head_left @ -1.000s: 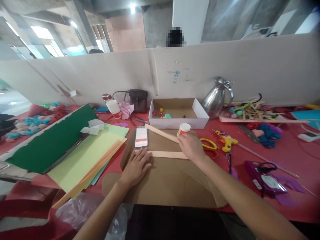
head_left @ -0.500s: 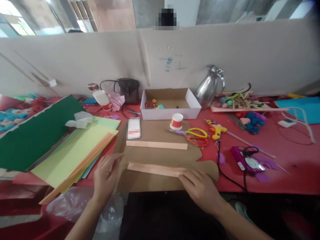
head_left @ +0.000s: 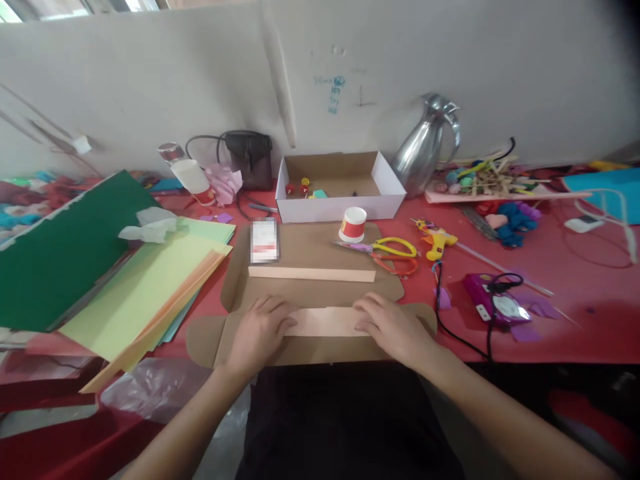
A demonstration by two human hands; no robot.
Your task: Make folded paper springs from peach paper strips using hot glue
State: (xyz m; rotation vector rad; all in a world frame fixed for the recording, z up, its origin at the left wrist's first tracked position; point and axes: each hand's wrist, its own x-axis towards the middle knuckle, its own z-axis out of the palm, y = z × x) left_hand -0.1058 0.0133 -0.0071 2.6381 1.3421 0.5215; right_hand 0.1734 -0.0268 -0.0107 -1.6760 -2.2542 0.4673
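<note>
A pale peach paper strip lies across the front of the brown cardboard, close to my body. At its left end my left hand has curled fingers on the paper. The fingers of my right hand are bent over its right end, which they partly hide. Farther back, a second narrow peach strip rests on the cardboard. Behind that are scissors with yellow and red handles, a red and white paper cup and a blurred-out white card or phone.
A white box holds small items, beside a metal jug. To the right lie a yellow glue gun and a purple device with a black cord. Coloured paper sheets and a green board are on the left.
My left hand has moved right, from beside the strip onto its left end. The front strip now looks wider and flatter. The camera has tipped downward.
</note>
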